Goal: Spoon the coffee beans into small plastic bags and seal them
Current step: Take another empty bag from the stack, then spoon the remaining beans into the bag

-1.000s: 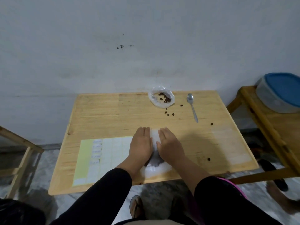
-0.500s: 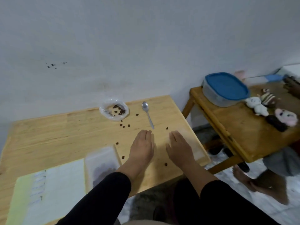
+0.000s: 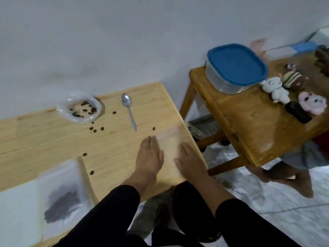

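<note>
A filled small clear bag of dark coffee beans lies flat at the table's near left, blurred, partly on a white sheet. At the back sits an open plastic bag with a few beans in it. A metal spoon lies to its right, and loose beans are scattered nearby. My left hand and my right hand lie flat, palms down, by the table's right edge. Between them is a faint empty clear bag, which my right hand touches. Neither hand grips anything.
The wooden table stands against a white wall. To the right, a second wooden table carries a blue-lidded plastic box and small plush toys. Another person's bare foot rests on the floor beside it.
Both hands let go of the filled bag and moved right to the table's right edge. The view swung right, so the filled bag now lies at lower left.
</note>
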